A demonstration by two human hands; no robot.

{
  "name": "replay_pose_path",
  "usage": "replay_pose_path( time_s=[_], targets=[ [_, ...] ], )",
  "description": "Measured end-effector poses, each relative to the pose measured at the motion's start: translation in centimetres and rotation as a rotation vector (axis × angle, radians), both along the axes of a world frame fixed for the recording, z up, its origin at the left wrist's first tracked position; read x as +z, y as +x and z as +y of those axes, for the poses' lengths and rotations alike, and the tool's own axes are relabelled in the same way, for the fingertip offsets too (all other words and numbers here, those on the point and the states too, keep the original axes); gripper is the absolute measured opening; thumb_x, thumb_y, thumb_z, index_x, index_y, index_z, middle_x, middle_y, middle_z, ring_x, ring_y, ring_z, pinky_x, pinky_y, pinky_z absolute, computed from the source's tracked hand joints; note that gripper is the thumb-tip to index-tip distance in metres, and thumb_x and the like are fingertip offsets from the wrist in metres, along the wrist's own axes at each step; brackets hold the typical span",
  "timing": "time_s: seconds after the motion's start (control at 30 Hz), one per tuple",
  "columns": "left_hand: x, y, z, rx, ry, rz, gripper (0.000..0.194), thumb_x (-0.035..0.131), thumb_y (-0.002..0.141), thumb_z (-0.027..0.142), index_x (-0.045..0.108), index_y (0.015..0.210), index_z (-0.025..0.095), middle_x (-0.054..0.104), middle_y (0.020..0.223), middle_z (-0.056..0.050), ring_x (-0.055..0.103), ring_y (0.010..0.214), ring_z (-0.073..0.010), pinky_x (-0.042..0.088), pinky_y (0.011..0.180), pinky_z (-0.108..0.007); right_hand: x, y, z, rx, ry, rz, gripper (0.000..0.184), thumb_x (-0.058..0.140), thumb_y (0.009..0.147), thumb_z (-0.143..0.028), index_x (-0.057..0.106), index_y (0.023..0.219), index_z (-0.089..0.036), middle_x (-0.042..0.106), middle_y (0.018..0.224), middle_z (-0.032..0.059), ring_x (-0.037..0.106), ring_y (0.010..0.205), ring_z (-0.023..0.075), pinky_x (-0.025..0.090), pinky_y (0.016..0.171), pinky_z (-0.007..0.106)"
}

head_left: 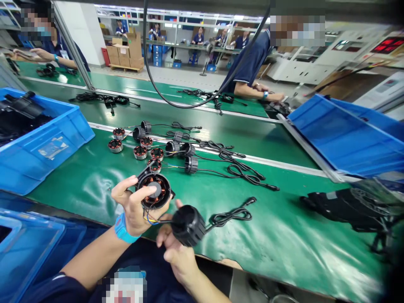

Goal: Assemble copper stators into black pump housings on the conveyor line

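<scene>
My left hand [134, 206], with a blue wrist strap, is closed around a round black motor housing [164, 182]. Copper coils show inside it, and one finger rests on its grey centre. Coloured wires [151, 219] run from the housing to a ribbed black cap [188, 225], whose open side faces up. My right hand [179, 254] holds this cap from below; its fingers are partly hidden behind it. From the cap a black cable [232, 216] leads right to a coiled bundle on the green mat. Just beyond my left hand lie several copper-wound stators [140, 152].
Black caps [191, 164] with coiled cables [243, 172] lie past the stators on the green bench [284, 219]. A blue bin [47, 147] of black parts stands left, another blue bin [350, 134] right. Black cabling [344, 206] lies at the right. Co-workers sit across the bench.
</scene>
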State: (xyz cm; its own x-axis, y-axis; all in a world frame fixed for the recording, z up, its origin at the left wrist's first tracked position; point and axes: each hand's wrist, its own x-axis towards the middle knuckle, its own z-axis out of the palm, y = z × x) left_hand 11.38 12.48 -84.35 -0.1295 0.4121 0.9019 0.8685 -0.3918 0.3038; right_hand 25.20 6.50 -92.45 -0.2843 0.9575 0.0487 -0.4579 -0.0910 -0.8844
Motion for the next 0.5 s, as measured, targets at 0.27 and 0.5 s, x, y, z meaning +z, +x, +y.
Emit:
replay_pose_path(
  time_s=[0.27,0.5],
  targets=[
    [-4.2,1.6,-2.5,-0.291,-0.552,-0.223,0.028,0.088,0.070,0.025,0.064,0.084,0.022,0.037,0.133,-0.009,0.041,0.134,-0.0333,0.047,0.106,-0.050,6.3,1.5,6.0,-0.640,0.323,-0.251,0.075,0.082,0.082,-0.037,0.032,0.139,-0.031,0.059,0.111,0.0065,0.061,0.069,0.0137,0.057,0.067,0.031],
    [-3.5,0.7,-1.6,-0.415,-0.657,-0.133,0.038,0.091,0.065,0.030,0.058,0.081,0.020,0.048,0.120,-0.010,0.048,0.114,-0.0308,0.046,0.097,-0.050,6.4,4.3,11.3,-0.482,0.569,-0.535,0.068,0.078,0.080,-0.039,0.040,0.134,-0.022,0.059,0.129,0.0174,0.067,0.108,0.0272,0.059,0.086,0.042]
  ],
)
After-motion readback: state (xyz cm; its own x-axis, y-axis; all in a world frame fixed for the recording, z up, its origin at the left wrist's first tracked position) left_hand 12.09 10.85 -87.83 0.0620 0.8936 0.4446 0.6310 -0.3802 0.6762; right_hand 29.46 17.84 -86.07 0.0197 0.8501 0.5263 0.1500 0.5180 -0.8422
